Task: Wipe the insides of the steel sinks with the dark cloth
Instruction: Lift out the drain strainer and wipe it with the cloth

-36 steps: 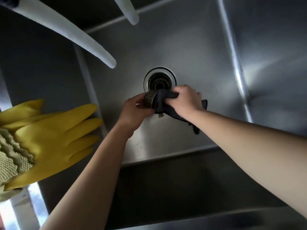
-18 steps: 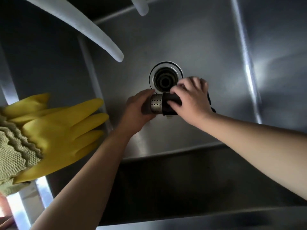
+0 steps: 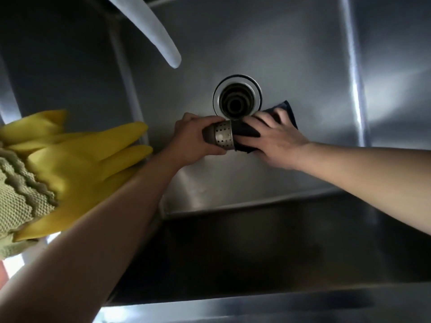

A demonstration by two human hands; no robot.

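Holding one strainer basket (image 3: pixel 221 135), left hand (image 3: pixel 193 141); right hand (image 3: pixel 277 141) presses one dark cloth (image 3: pixel 247 134).

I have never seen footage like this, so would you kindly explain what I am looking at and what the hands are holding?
There is no machine here: a person wears a camera on the head, looking down into a steel sink. The left hand grips a small perforated metal strainer basket, lifted out of the round open drain. The right hand presses a dark cloth against the basket's open end. A yellow rubber glove and a knitted green cloth lie on the edge at the left. A pale spout hangs above.
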